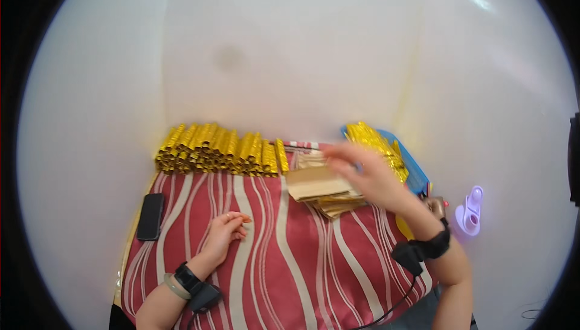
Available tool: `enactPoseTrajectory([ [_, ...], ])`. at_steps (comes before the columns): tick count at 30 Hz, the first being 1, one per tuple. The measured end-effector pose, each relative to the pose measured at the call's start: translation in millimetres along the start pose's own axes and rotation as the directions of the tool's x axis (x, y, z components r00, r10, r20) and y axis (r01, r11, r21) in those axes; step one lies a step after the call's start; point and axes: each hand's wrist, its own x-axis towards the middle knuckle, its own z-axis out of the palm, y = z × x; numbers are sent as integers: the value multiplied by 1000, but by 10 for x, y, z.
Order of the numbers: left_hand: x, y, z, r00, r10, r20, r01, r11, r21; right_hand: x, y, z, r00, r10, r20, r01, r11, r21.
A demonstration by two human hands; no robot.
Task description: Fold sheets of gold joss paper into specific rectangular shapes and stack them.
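My left hand [227, 233] rests on the striped red cloth, fingers curled together and nothing seen in them. Its nails look orange. My right hand [365, 172] is raised over the right part of a stack of brown-tan paper sheets [320, 184]. That hand is blurred, but its fingers and thumb stretch leftward and stand apart with nothing visible between them. At the back left, many shiny gold foil rolls [208, 149] lie piled in a row. More gold foil pieces [371, 140] fill a blue tray [415, 176] behind my right hand, which partly hides them.
A black phone [150, 216] lies at the left edge of the red cloth [290, 257]. On the right stands a lilac bottle with a looped lid [470, 214]. White walls close in the back and sides. A black cable [386, 313] runs from my right wristband.
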Motion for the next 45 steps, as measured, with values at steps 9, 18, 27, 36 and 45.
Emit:
enactPoseTrajectory([
  [9, -22, 30, 83, 997, -52, 65, 44, 993, 113, -45, 678, 824, 979, 42, 200, 95, 773, -628],
  [18, 96, -118, -18, 914, 244, 325, -402, 659, 635, -159, 728, 820, 970, -178, -163, 116, 936, -334],
  [27, 9, 32, 37, 886, 110, 451, -464, 168, 870, -194, 645, 970, 963, 3, -271, -29, 995, -92],
  [36, -26, 35, 33, 961, 104, 258, -268, 102, 958, -181, -15, 1247, 885, -463, 53, 449, 877, 168],
  [45, 4, 44, -75, 891, 446, 87, -303, 440, 845, -255, 49, 1356, 900, -419, 119, 429, 901, -64],
])
